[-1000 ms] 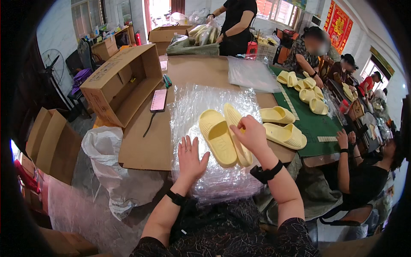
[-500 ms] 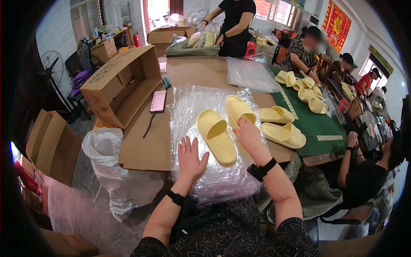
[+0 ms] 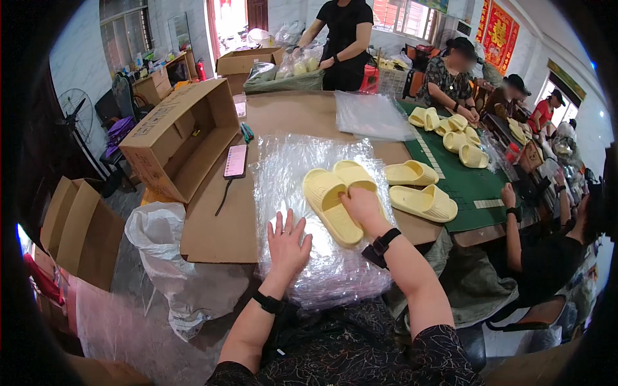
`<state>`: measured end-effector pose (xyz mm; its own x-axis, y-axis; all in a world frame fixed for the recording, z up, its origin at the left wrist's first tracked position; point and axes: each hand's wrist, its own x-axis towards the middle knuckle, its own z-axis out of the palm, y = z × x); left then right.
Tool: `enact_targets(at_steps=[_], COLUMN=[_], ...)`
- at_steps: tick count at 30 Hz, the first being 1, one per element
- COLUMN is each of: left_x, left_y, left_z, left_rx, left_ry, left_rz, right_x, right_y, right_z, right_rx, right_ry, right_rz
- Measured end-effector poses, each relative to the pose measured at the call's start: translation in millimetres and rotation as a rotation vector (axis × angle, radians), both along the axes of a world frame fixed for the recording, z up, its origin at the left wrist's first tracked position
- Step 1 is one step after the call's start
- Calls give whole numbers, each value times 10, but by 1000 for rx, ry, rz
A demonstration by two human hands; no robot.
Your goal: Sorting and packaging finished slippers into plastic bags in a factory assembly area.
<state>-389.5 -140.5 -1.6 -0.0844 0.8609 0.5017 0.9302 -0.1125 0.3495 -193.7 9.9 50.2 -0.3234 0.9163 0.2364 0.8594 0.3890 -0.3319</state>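
Observation:
Two pale yellow slippers lie sole up, side by side, on a stack of clear plastic bags [image 3: 293, 161] in front of me. My right hand [image 3: 362, 207] rests on the right slipper [image 3: 354, 172], pressing it against the left slipper [image 3: 329, 204]. My left hand [image 3: 287, 243] lies flat with fingers spread on the plastic just left of the slippers, holding nothing. Both wrists wear black bands.
Another pair of yellow slippers [image 3: 421, 193] lies to the right at the edge of a green mat [image 3: 463, 183]. An open cardboard box [image 3: 183, 138] and a phone [image 3: 235, 161] sit to the left. A white sack [image 3: 174, 257] hangs below. Several people work at the far and right sides.
My right hand carried the right slipper from a tilted hold and laid it down flat beside the left slipper. My left hand stayed flat on the plastic.

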Motion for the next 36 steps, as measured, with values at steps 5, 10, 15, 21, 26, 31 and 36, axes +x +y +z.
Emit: enact_targets(at_steps=[5,10,15,21,26,31,36], left_x=[39,-34,-33,55,70,125,139], left_y=[51,99,60,-192,-221,-237,-182], left_z=[-52,-106,319,476,417,425,500], left_rx=[-54,-125,-83,-334,-262,-202,-173], left_ry=[7,46,156,180,130,90,-118], left_rz=[0,85,-80,-409,-344,-286,-242], right_x=[585,952,1367,1578,1510,1546,1473], right_y=[66,-755,-1630,-1977,-1996,-2039,-2097], right_z=[-75,320,52,-271,-190,-259,-128], right_rx=[99,121,98,-30,58,57,120], right_ry=[-23,270,738,1090,1067,1014,860], right_rz=[-164,-267,-320,-359,-333,-286,-213])
